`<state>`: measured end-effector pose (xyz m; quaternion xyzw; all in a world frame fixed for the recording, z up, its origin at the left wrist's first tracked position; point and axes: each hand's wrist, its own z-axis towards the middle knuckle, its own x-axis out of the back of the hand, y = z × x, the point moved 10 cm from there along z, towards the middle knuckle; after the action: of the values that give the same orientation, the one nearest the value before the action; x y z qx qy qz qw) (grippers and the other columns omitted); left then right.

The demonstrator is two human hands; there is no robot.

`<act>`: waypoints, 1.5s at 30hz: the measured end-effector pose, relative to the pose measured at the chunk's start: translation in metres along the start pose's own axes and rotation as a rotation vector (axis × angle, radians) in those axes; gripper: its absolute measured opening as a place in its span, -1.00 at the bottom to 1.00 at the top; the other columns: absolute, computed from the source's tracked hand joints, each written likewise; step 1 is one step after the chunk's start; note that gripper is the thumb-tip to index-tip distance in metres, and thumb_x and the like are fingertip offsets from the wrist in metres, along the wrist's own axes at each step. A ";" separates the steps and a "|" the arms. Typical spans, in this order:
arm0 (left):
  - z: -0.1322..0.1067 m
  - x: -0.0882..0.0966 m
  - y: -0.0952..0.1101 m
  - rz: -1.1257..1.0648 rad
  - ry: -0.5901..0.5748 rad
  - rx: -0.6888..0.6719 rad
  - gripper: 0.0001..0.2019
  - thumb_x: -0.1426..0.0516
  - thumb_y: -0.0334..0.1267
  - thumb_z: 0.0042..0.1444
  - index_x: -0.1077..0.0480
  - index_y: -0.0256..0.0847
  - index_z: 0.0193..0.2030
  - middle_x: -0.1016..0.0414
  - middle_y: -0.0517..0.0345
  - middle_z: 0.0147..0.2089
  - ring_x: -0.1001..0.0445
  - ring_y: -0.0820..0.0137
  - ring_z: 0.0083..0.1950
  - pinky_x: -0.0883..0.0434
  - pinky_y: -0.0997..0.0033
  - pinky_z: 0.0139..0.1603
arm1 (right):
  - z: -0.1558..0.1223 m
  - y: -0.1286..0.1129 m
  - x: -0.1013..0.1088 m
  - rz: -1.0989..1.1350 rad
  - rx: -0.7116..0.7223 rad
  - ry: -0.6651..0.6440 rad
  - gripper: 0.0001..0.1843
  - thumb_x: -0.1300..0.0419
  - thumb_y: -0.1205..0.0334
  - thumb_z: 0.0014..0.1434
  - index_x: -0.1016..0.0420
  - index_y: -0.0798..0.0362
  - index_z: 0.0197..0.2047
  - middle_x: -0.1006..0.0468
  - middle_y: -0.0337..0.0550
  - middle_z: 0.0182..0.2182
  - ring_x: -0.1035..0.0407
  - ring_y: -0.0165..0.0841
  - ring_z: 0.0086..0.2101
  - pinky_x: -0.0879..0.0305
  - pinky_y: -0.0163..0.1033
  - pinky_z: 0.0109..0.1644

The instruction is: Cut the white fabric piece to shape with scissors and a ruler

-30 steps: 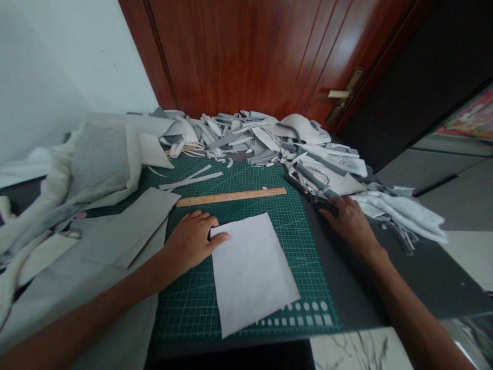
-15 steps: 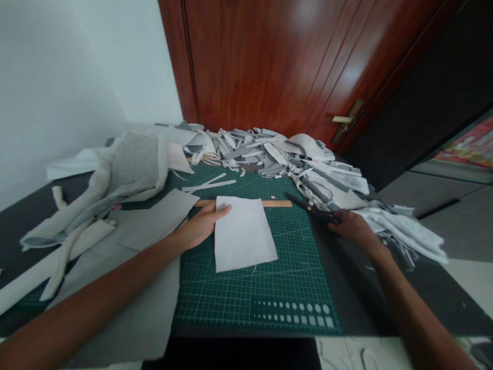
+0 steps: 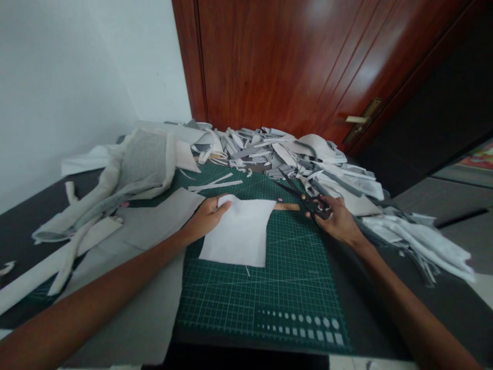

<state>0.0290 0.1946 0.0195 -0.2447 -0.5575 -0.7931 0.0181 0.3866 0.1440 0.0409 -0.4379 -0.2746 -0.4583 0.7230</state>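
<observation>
White sheet [image 3: 238, 235] gripped at its far left corner by the left hand [image 3: 208, 220], thumb laid on top, the fingers mostly hidden beneath. The sheet is seen over the middle of a green cutting mat [image 3: 296, 272]; whether its near edge is touching the mat cannot be told. A thin strip [image 3: 247, 271] is seen poking out at that near edge. Black scissors [image 3: 304, 197] are held by the handles in the right hand [image 3: 339, 220], fingers closed about the loops, blades parted and pointed away to the far left, well apart from the sheet. A wooden ruler [image 3: 288, 207] is partly covered by the sheet; only its right end is shown, just beside the scissors. A pink bit [image 3: 280, 199] is noted near it. Two pale strips [image 3: 215, 182] are crossed on the mat's far part. To the left, a large grey sheet [image 3: 148, 280] is partly overlapped by the left forearm. Along the far side, before a brown door [image 3: 269, 67], a heap of scraps [image 3: 262, 146] is piled.
</observation>
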 end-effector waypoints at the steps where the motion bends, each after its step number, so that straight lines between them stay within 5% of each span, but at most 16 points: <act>1: 0.001 0.000 -0.002 -0.007 -0.015 0.000 -0.69 -0.09 0.00 0.28 -0.47 -0.19 -0.29 -0.58 0.15 -0.32 -0.53 0.24 -0.22 -0.49 0.29 -0.13 | 0.003 -0.010 -0.008 0.015 0.054 -0.039 -0.37 -0.30 -0.25 0.10 -0.50 0.09 0.03 -0.55 0.02 -0.21 -0.43 -0.12 -0.24 -0.46 -0.01 -0.18; 9: 0.000 -0.003 -0.013 0.092 -0.074 -0.032 -0.62 0.02 0.04 0.40 -0.47 -0.19 -0.06 -0.57 0.14 -0.22 -0.51 0.29 -0.22 -0.45 0.37 -0.17 | -0.011 -0.022 -0.037 0.061 0.213 -0.167 -0.67 -0.24 -0.09 0.18 -0.31 -0.03 -0.24 -0.45 -0.12 -0.35 -0.38 -0.19 -0.30 -0.36 -0.09 -0.22; 15: -0.002 -0.002 -0.010 0.039 -0.062 0.003 -0.59 -0.02 0.09 0.39 -0.49 -0.20 -0.06 -0.57 0.14 -0.26 -0.50 0.30 -0.25 -0.45 0.39 -0.23 | -0.021 -0.006 -0.040 -0.018 0.203 -0.311 -0.68 -0.23 -0.08 0.20 -0.33 -0.02 -0.21 -0.45 -0.11 -0.33 -0.38 -0.17 -0.30 -0.34 -0.08 -0.20; 27: -0.001 -0.010 0.002 0.054 -0.137 -0.122 -0.60 -0.05 0.04 0.43 -0.55 -0.26 -0.06 -0.58 0.16 -0.28 -0.47 0.41 -0.35 -0.37 0.50 -0.38 | -0.029 -0.019 -0.041 -0.054 0.260 -0.515 -0.63 -0.28 -0.14 0.18 -0.34 -0.03 -0.26 -0.48 -0.15 -0.38 -0.37 -0.24 -0.38 -0.23 -0.15 -0.25; 45: -0.004 -0.010 0.004 0.158 -0.127 -0.102 -0.65 -0.04 -0.07 0.44 -0.55 -0.28 -0.07 -0.58 0.16 -0.24 -0.47 0.43 -0.30 -0.38 0.51 -0.31 | -0.033 -0.029 -0.038 -0.079 0.271 -0.541 -0.58 -0.28 -0.23 0.16 -0.39 -0.03 -0.33 -0.52 -0.18 -0.43 -0.39 -0.26 -0.40 -0.19 -0.15 -0.23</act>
<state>0.0373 0.1873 0.0177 -0.3385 -0.4955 -0.7993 0.0329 0.3437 0.1246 0.0067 -0.4326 -0.5327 -0.3122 0.6570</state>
